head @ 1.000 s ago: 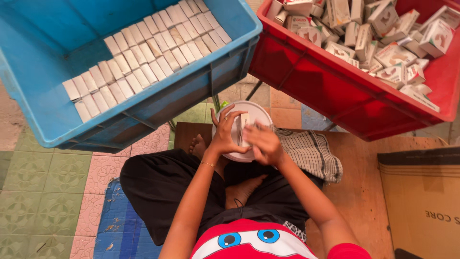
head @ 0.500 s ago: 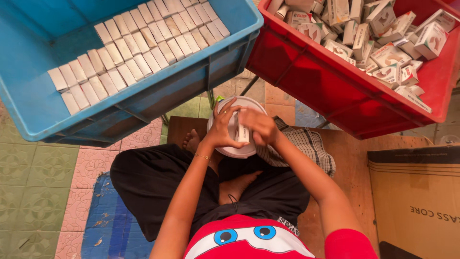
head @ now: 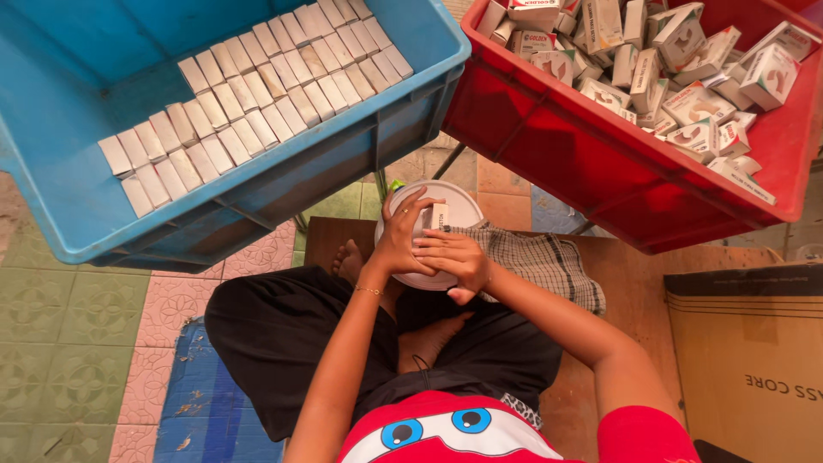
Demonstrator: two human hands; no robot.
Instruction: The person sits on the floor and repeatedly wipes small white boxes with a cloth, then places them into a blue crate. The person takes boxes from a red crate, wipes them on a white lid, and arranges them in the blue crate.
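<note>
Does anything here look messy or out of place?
Only the red crate: its small boxes lie jumbled at all angles, while those in the blue crate stand in neat rows. Nothing looks spilled or broken.

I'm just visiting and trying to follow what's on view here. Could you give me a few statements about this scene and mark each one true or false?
1. The blue crate holds small boxes in neat rows. True.
2. The red crate is packed just as neatly. False: its boxes lie in a loose jumble.
3. Both hands are on one small box. True: the left hand and right hand meet on it above a round white lid.
4. The person stands at a table. False: they sit cross-legged, a checked cloth beside the knee.
</note>
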